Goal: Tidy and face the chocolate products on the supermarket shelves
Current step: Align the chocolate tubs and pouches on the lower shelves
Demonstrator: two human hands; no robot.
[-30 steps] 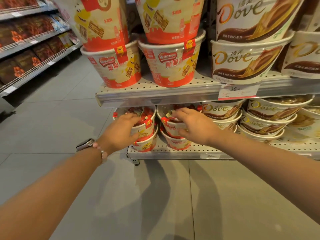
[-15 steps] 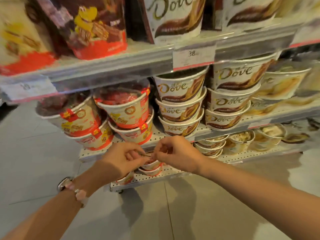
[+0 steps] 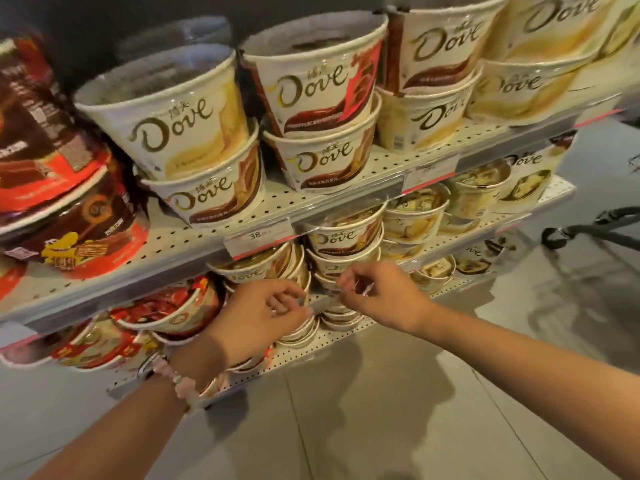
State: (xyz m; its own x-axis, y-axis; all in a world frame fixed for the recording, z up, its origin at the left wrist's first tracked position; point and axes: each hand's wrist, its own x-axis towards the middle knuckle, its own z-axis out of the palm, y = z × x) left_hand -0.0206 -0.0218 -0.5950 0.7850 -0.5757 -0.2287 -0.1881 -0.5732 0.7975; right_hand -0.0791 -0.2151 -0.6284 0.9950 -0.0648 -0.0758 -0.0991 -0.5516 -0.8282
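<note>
Dove tubs behind both outstretched hands' loosely curled grips, left, right, holding nothing.

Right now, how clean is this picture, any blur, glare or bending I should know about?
Head view: motion blur smears the red and brown tubs at the left edge; the Dove tubs in the middle read sharply. Wide-angle distortion tilts and bows the shelf edge. Glare glints on the clear tub lids. Both hands, left hand and right hand, are slightly soft, casting dim shadows on the floor.
</note>
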